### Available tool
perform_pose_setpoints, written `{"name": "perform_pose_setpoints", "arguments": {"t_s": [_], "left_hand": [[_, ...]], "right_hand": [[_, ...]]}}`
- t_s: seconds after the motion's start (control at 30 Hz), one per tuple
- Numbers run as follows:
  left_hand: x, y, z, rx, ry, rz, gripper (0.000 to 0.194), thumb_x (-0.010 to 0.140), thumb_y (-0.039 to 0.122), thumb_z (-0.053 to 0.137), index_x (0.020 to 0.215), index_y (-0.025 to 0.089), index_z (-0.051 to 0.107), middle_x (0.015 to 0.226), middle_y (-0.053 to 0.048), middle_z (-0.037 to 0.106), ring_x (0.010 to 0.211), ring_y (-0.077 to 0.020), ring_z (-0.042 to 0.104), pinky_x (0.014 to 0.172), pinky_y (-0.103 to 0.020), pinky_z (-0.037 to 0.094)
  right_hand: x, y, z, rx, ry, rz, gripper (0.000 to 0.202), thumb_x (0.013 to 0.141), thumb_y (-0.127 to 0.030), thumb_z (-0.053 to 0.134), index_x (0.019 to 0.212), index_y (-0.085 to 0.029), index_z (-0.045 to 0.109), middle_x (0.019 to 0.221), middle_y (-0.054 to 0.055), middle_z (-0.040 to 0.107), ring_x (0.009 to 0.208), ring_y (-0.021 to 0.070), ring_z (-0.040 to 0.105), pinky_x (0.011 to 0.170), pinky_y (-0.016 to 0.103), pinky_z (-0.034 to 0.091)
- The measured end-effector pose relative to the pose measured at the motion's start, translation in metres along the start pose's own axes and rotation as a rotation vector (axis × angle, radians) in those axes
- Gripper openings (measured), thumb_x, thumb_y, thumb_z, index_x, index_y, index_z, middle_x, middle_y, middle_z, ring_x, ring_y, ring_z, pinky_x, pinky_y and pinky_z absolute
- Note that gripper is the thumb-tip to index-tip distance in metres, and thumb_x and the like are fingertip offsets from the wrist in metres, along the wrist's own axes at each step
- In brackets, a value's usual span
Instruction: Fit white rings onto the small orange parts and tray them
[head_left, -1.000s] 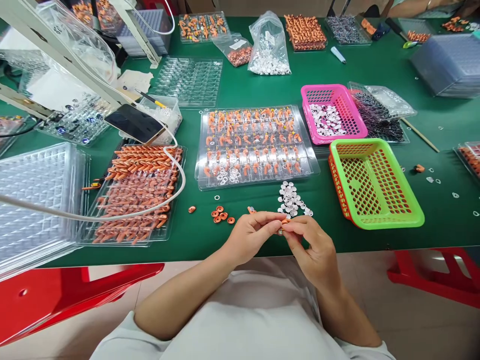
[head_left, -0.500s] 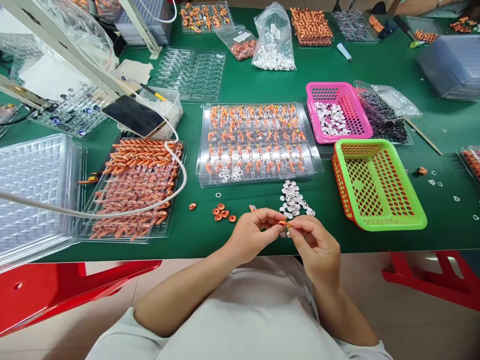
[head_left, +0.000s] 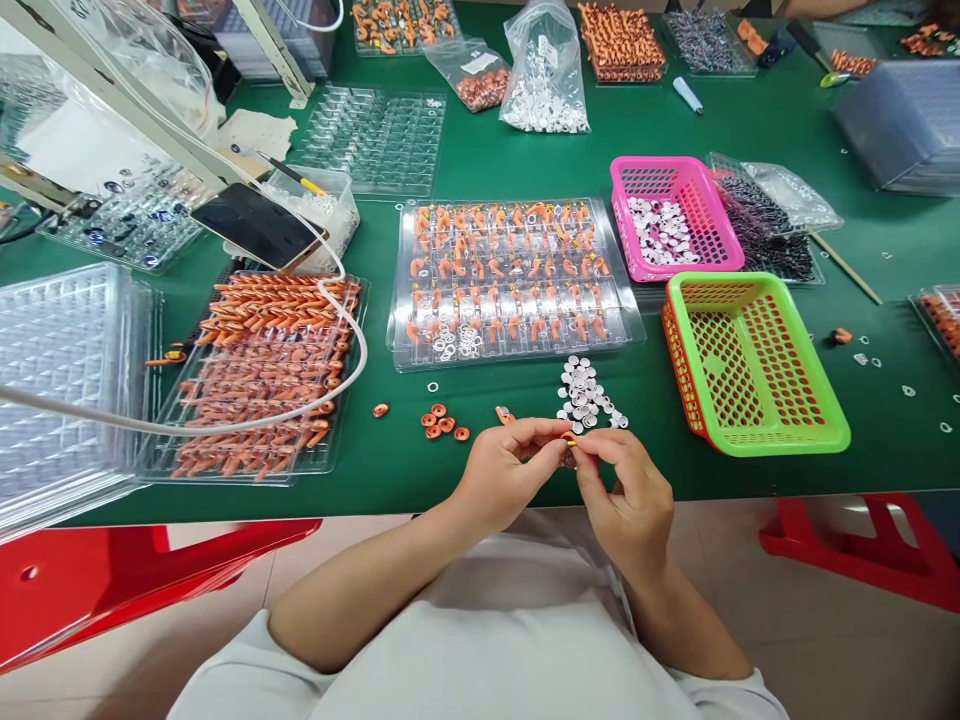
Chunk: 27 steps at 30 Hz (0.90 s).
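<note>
L hand [head_left: 496,472] & R hand [head_left: 632,495] meet just in from the near edge of the table [head_left: 390,480], sharing one small orange part [head_left: 569,438] w/ a bit of yellow showing. L thumb & index pinch its L side; R thumb & index pinch the R side, other R fingers curled in. Fingertips hide most of it, so exact fit n/a. Pile of white discs [head_left: 581,388] is right beyond the fingertips; loose orange piece [head_left: 504,414] just past L hand, orange rings [head_left: 444,425] further L. Clear tray [head_left: 628,325] w/ rows of orange bits is farther from the near edge, w/ white rings [head_left: 457,342] at its near L area. Green basket [head_left: 780,448] is R of the discs, pink basket [head_left: 679,272] beyond it. Step in hand, my guess: close fingertip work on the part, prob. adjusting it. Next move calls for a light, steady pinch both sides, approx. no force, b/c it's tiny & could slip.
</note>
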<state>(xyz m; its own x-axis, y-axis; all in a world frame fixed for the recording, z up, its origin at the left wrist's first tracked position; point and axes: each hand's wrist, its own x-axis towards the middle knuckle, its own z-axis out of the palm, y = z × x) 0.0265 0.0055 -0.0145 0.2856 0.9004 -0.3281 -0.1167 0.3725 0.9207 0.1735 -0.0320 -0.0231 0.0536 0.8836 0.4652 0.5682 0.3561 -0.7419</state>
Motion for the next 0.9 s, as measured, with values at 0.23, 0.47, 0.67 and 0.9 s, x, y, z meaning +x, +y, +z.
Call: {"name": "perform_pose_setpoints", "arguments": {"t_s": [0.23,0.47,0.67,0.9], "left_hand": [[0.000,-0.001,-0.001,0.096,0.032,0.039,0.022,0.082,0.024,0.066,0.098,0.013,0.076,0.094,-0.010,0.078,0.085,-0.0237,0.074,0.081,-0.036,0.062],[-0.004,-0.001,-0.004,0.150,-0.046,0.126,0.024,0.086,0.022,0.063,0.106,0.015,0.075,0.090,-0.007,0.078,0.085,-0.0211,0.074,0.083,-0.032,0.061],[-0.004,-0.003,-0.005,0.131,-0.074,0.052,0.023,0.084,0.026,0.068,0.104,0.016,0.075,0.096,-0.008,0.078,0.090,-0.0231,0.074,0.086,-0.034,0.061],[-0.003,0.005,-0.005,0.068,-0.107,-0.010,0.020,0.082,0.027,0.070,0.095,0.014,0.076,0.086,-0.008,0.077,0.080,-0.0219,0.073,0.079,-0.035,0.061]], "right_hand": [[0.002,-0.001,0.002,-0.033,-0.023,-0.049,0.031,0.086,-0.002,0.058,0.108,-0.023,0.061,0.093,0.006,0.066,0.085,0.0177,0.065,0.070,0.032,0.057],[0.005,-0.001,-0.003,-0.011,-0.072,0.006,0.025,0.087,-0.003,0.057,0.102,-0.021,0.063,0.091,0.005,0.063,0.083,0.0163,0.064,0.072,0.030,0.055],[0.012,-0.001,-0.012,0.050,-0.179,0.133,0.014,0.087,-0.009,0.058,0.090,-0.021,0.062,0.083,0.001,0.062,0.072,0.0136,0.059,0.064,0.027,0.051],[0.018,0.000,-0.019,0.101,-0.254,0.278,0.006,0.088,-0.019,0.061,0.085,-0.022,0.065,0.079,0.000,0.063,0.067,0.0132,0.059,0.059,0.025,0.050]]}}
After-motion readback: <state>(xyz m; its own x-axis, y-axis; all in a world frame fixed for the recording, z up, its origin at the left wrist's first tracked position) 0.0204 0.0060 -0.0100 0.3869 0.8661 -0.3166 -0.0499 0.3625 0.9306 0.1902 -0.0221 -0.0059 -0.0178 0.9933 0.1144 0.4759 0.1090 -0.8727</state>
